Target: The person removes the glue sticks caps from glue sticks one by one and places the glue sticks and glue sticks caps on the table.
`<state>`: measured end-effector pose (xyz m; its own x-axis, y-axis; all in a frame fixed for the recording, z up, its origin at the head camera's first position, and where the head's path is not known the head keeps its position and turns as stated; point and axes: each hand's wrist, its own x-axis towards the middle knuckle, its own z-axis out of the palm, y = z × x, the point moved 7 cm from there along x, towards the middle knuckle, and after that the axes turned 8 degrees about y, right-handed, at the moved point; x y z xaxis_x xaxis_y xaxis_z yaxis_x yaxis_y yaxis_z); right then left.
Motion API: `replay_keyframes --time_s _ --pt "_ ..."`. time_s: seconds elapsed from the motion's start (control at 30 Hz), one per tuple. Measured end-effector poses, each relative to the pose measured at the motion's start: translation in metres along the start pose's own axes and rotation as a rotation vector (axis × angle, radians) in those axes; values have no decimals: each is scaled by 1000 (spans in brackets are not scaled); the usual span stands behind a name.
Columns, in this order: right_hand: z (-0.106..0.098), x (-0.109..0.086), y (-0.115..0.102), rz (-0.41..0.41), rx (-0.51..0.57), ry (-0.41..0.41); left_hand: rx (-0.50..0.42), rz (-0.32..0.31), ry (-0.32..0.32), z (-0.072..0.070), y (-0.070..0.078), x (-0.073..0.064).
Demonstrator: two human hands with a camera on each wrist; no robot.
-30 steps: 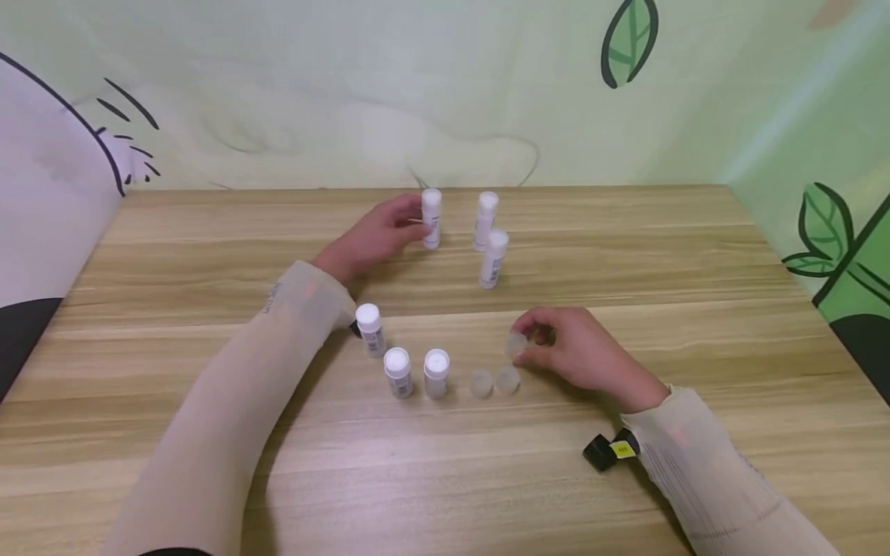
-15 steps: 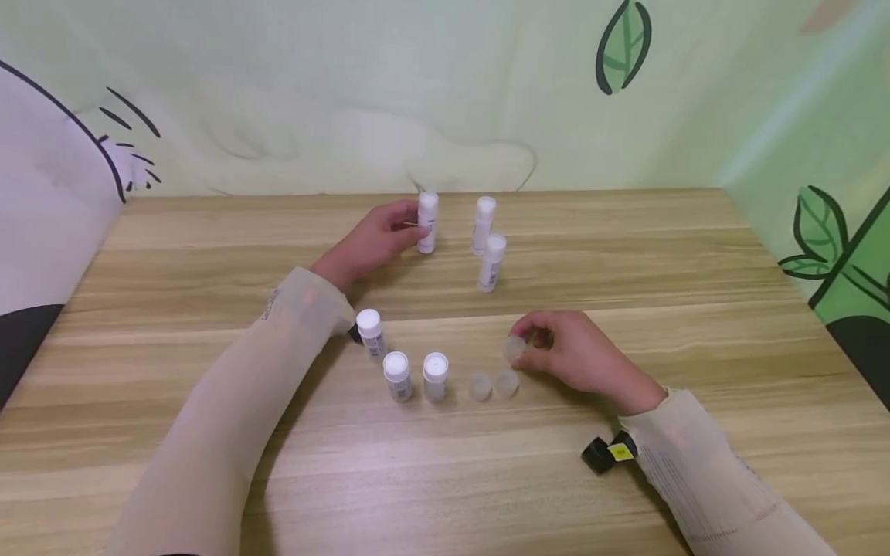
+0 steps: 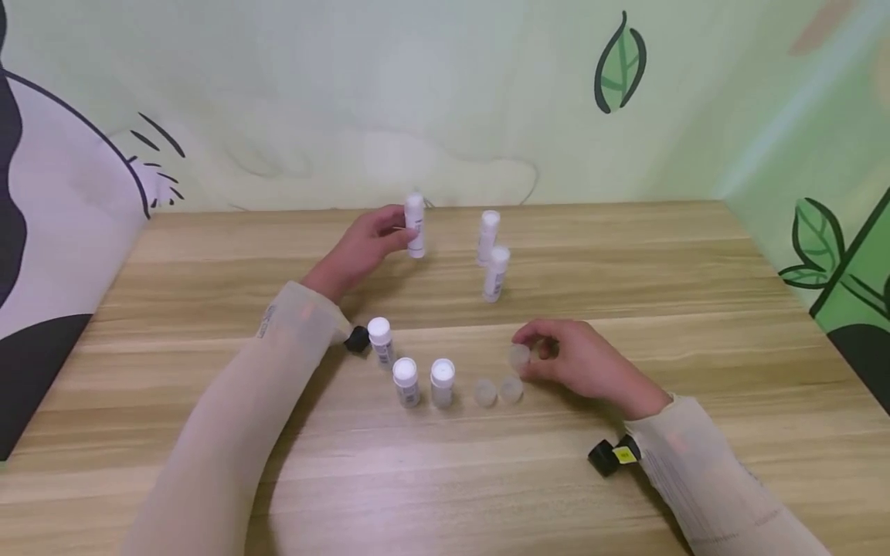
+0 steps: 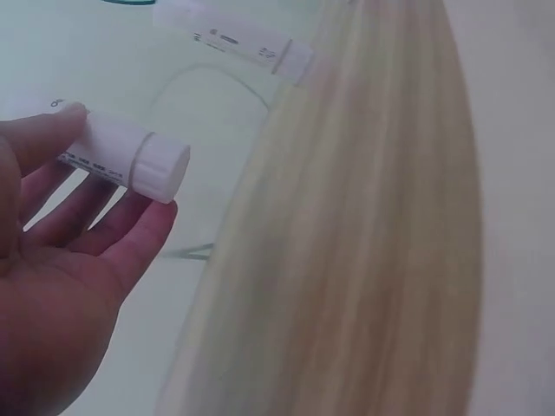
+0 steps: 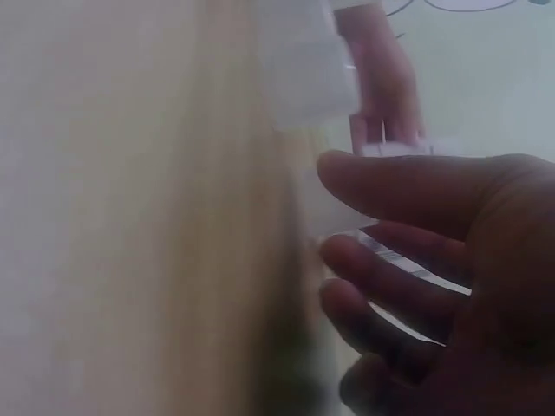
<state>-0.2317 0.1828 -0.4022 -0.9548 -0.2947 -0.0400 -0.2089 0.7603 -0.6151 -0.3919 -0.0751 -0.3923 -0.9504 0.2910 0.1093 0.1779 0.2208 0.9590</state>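
A person's left hand (image 3: pixel 358 255) holds an upright white tube (image 3: pixel 415 224) close to the back edge of a wood-grain worktop (image 3: pixel 431 494), left of that edge's middle. The thumb lies across the tube's near side and the other fingers curve behind it, with gaps showing between them in the left wrist view; whether the tube's base touches the wood cannot be told. To its right, well apart from it, a second white tube (image 3: pixel 489 238) stands near the same edge, with a third white tube (image 3: pixel 496 275) just in front.

The right hand (image 3: pixel 580 361), farther from the back edge and nearer the worktop's right edge, pinches a translucent round piece (image 3: pixel 519 355) between thumb and forefinger, the remaining fingers bent and slightly parted. Just in front of it, two more translucent round pieces (image 3: pixel 497 391) lie side by side. To their left stand two white-capped bottles (image 3: pixel 406 383), a little apart, and behind these another white-capped bottle (image 3: pixel 381 343) stands upright beside the black block (image 3: pixel 358 340) at the left cuff. Pale sleeves (image 3: pixel 229 432) cover both forearms.
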Motion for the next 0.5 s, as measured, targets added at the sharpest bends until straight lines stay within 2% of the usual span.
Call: replay_keyframes --time_s 0.13,0.27,0.5 --pt "-9 -2 -4 -6 -2 -7 2 16 57 -12 9 -12" --pt "-27 -3 -17 -48 1 56 13 40 91 -23 22 -24" --pt "-46 3 -46 -74 39 152 14 85 93 -29 51 -44"
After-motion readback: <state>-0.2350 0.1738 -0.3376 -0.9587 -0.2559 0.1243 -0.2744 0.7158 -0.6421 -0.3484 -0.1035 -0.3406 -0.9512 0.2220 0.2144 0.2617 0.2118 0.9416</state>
